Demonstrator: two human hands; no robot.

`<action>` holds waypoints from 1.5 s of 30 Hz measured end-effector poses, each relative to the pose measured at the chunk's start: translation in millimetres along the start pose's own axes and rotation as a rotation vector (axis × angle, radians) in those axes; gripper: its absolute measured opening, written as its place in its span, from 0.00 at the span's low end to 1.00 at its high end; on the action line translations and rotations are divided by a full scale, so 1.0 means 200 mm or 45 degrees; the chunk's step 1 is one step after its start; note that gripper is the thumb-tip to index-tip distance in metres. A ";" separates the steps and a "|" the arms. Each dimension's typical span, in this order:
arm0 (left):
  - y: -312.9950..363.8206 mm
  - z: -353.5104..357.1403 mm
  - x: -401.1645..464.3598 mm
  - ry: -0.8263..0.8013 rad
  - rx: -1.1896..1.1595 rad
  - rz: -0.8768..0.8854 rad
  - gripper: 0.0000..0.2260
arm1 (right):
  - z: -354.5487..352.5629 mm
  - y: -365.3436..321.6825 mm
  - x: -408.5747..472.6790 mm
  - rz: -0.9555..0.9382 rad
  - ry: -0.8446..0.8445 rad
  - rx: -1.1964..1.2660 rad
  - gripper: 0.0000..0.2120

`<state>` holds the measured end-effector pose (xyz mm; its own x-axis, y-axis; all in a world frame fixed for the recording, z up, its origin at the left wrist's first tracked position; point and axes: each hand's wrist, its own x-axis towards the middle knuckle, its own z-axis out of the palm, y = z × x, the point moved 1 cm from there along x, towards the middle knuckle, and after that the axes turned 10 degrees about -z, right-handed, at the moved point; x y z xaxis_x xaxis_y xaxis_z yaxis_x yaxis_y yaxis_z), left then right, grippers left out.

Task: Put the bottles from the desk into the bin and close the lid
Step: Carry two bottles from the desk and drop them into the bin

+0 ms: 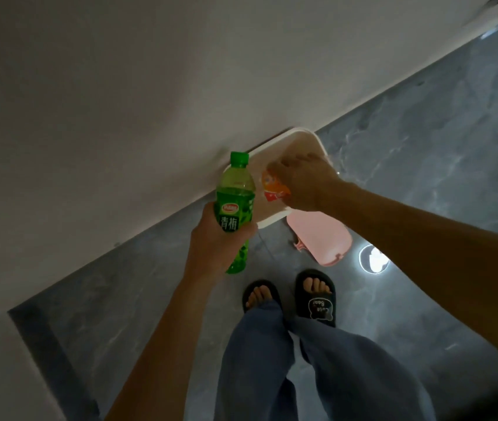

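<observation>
Gripped around its lower label by the left hand [216, 238] is a green plastic bottle with a green screw cap [235, 205], carrying a green label printed with white characters and partly filled with a green drink. It is held roughly upright, its cap just in front of the near left corner of the bin, its base showing below the closed fingers. Behind it, a pale wall [120, 86] takes up the upper left of the view, meeting the floor along a slanting line.

Set against that wall is an open white rectangular plastic bin with rounded corners [275, 221], its beige interior exposed from above. Over its opening the right hand [305, 183] is extended, fingers curled down around a bottle with an orange and red label [273, 186], which is seen within the bin's mouth; whether the fingers are clamped on it or only touching cannot be told, as the spot is blurred. Just beside the bin on the near right, a pink flat plastic lid [320, 241] lies on the glossy grey marbled tile floor [424, 147], apart from the rim.

Lower down, two feet in black slide sandals [316, 302] are seen below blue trouser legs [272, 360]. Bright lamp reflections are carried by the tiles at the right.
</observation>
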<state>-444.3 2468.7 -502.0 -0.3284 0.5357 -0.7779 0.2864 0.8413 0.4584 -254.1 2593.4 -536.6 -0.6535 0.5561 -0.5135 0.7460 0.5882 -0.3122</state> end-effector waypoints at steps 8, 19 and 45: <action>-0.08 0.16 0.33 -0.005 0.002 0.139 0.20 | 0.39 0.15 0.36 -0.045 -0.151 -0.062 0.30; -0.09 0.22 0.44 0.099 0.141 0.278 0.19 | 0.59 0.25 0.57 -0.119 -0.487 -0.206 0.27; 0.24 0.59 0.74 0.017 1.144 0.569 0.31 | 0.66 0.03 -0.15 -0.181 0.600 0.082 0.12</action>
<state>-372.5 2580.5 -646.3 -0.0327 0.7946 -0.6062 0.9575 0.1989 0.2089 -213.2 2501.8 -629.0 -0.7254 0.6866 -0.0495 0.6418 0.6485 -0.4094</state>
